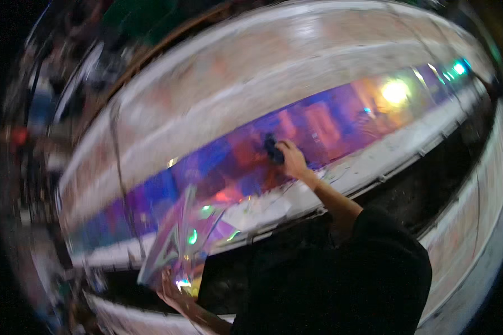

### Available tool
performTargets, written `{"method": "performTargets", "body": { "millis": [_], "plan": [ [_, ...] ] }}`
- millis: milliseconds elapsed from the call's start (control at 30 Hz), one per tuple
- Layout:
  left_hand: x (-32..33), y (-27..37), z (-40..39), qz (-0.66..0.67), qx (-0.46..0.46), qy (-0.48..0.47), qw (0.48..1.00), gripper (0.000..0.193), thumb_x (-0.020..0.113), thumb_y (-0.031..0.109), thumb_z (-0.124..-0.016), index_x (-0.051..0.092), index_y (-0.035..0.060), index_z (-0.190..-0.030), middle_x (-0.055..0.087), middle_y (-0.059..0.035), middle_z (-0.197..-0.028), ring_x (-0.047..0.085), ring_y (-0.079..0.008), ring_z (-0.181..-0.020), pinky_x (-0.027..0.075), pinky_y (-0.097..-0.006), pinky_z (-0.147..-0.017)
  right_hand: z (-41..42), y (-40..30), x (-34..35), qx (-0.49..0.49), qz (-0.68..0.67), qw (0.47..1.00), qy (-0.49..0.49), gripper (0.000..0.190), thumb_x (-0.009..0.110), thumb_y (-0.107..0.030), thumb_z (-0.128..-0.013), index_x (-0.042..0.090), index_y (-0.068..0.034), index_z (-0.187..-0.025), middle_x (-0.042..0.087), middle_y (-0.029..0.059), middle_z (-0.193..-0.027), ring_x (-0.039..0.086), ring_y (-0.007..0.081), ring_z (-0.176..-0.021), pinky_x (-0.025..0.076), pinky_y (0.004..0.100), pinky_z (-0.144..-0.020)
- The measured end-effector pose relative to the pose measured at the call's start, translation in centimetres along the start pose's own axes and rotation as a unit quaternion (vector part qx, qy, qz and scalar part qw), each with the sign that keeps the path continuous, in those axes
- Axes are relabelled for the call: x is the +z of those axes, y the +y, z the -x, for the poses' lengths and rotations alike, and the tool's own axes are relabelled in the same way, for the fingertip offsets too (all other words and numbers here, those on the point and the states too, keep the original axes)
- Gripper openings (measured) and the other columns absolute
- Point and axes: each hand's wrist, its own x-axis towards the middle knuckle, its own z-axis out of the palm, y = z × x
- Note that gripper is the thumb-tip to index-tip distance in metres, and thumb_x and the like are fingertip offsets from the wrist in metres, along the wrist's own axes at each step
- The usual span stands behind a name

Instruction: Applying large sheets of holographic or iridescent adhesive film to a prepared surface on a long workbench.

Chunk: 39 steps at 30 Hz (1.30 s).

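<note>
A long strip of glossy iridescent plastic film (331, 125), mostly purple and blue with reflections, lies across the pale worktable (251, 100). My right hand (292, 158) is over the middle of this strip, closed around a small dark object (274, 150). Blur hides whether that object is a pad, a cloth or a tool; it appears to touch the film. Down at the lower left, my left hand (172, 291) grips a loose, folded piece of clear iridescent film (188, 234). This piece rises from my fingers towards the strip's near edge.
A white band (348, 171) runs along the table's near side, bordered by a narrow rail (381, 179). Thin cords (119, 167) cross the table on the left. Behind me stands another pale surface (473, 217). Blurred clutter (42, 104) fills the far left.
</note>
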Motion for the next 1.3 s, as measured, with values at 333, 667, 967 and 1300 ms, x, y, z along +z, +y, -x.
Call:
{"method": "performTargets", "body": {
  "millis": [333, 667, 967, 1300],
  "plan": [
    [-10.2, 4.2, 16.4, -0.110, -0.192, 0.111, 0.969, 0.041, 0.050, 0.010, -0.093, 0.048, -0.0130, -0.127, 0.054, -0.0262, -0.126, 0.058, -0.0338, -0.112, 0.048, -0.0422, -0.098, -4.1, -7.4, 18.0, -0.561, -0.144, 0.774, -0.255, 0.046, 0.064, -0.018, -0.074, 0.059, -0.009, -0.119, 0.054, 0.0151, -0.127, 0.049, 0.0361, -0.120, 0.038, 0.0447, -0.104],
    [-6.2, 13.7, 23.0, -0.192, -0.381, 0.185, 0.885, 0.042, 0.053, 0.014, -0.093, 0.049, -0.0132, -0.125, 0.058, -0.0256, -0.121, 0.058, -0.0321, -0.110, 0.046, -0.0406, -0.097, -3.0, -16.5, 25.9, -0.314, -0.112, 0.847, -0.415, 0.038, 0.065, -0.014, -0.071, 0.062, -0.004, -0.107, 0.057, 0.0158, -0.120, 0.049, 0.0317, -0.117, 0.039, 0.0435, -0.100],
    [-1.9, 14.5, 25.6, -0.180, -0.478, 0.180, 0.841, 0.028, 0.051, 0.006, -0.091, 0.058, -0.0082, -0.114, 0.061, -0.0240, -0.115, 0.059, -0.0266, -0.108, 0.043, -0.0379, -0.101, -16.1, -15.3, 30.7, -0.328, -0.064, 0.925, -0.180, 0.040, 0.063, -0.013, -0.071, 0.064, -0.008, -0.111, 0.060, 0.0156, -0.120, 0.051, 0.0378, -0.115, 0.039, 0.0456, -0.101],
    [3.8, 15.4, 25.4, -0.031, -0.575, 0.273, 0.770, 0.030, 0.061, 0.014, -0.087, 0.063, -0.0069, -0.108, 0.062, -0.0170, -0.100, 0.060, -0.0254, -0.095, 0.048, -0.0368, -0.084, -1.6, -14.7, 28.5, -0.457, -0.239, 0.721, -0.463, 0.032, 0.064, -0.018, -0.074, 0.063, -0.007, -0.104, 0.059, 0.0123, -0.112, 0.053, 0.0296, -0.110, 0.041, 0.0419, -0.096]
  ]
}}
